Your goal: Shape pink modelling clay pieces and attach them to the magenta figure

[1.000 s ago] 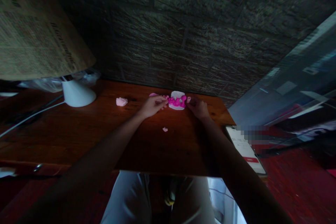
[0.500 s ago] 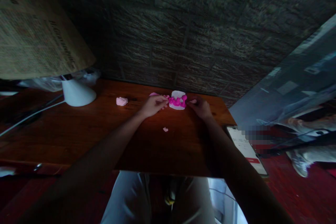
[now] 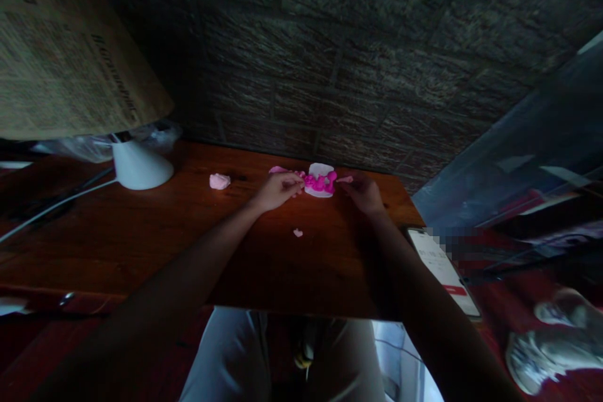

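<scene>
A white, rounded piece (image 3: 321,169) lies near the back of the wooden table, with bright pink clay shapes (image 3: 324,184) across its middle. To its left, my left hand (image 3: 277,191) is closed, thumb and finger pinched at the left end of the bright pink clay; the fingertips partly hide what they grip. More pink clay (image 3: 277,169) shows behind that hand. On the other side, my right hand (image 3: 365,193) pinches a small light pink clay piece (image 3: 345,179), a little apart from the bright pink shapes. A tiny pale pink scrap (image 3: 298,233) lies between my forearms.
A pale pink clay lump (image 3: 219,181) sits on the table (image 3: 155,235) at left, near a lamp (image 3: 141,165) with a newsprint shade and cable. A phone (image 3: 443,270) lies at the right edge. A stone wall (image 3: 301,63) stands behind; another person's shoes (image 3: 532,358) are at right.
My right hand has shifted slightly, and more of the light pink piece shows in its fingers. My left hand stays put. At right, the other person's legs and feet have moved.
</scene>
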`<move>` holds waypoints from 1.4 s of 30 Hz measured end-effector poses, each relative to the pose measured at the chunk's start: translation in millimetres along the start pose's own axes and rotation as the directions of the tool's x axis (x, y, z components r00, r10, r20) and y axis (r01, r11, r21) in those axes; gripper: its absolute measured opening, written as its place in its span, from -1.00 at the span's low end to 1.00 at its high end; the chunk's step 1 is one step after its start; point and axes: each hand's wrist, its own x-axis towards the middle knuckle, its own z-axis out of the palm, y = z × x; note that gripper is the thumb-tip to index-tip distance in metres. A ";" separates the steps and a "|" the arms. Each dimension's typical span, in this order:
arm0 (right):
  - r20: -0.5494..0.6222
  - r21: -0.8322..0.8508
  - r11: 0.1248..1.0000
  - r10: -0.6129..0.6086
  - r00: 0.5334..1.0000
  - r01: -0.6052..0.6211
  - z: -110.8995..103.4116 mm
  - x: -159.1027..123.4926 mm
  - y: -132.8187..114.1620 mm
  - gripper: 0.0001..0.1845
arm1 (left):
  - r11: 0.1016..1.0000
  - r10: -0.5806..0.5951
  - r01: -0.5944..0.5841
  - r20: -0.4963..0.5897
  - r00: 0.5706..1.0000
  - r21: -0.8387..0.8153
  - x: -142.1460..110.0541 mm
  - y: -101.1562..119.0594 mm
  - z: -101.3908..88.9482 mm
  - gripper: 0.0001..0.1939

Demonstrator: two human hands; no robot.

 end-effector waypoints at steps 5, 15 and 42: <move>-0.036 0.153 0.988 0.029 0.999 -0.023 4.3 -3.2 -14.2 -0.77 | 1.000 0.027 -0.027 0.016 1.000 0.007 -0.8 0.7 1.6 -0.78; -0.103 0.229 0.965 -0.109 0.989 0.130 -9.1 -11.0 -39.4 -0.67 | 0.998 0.048 -0.050 0.041 0.998 0.042 0.5 -2.1 0.8 -0.81; 0.060 -0.058 0.984 -0.164 0.985 0.167 31.2 -30.4 -61.5 -0.85 | 0.980 0.093 -0.109 0.102 0.990 0.168 -0.8 -6.0 4.2 -0.87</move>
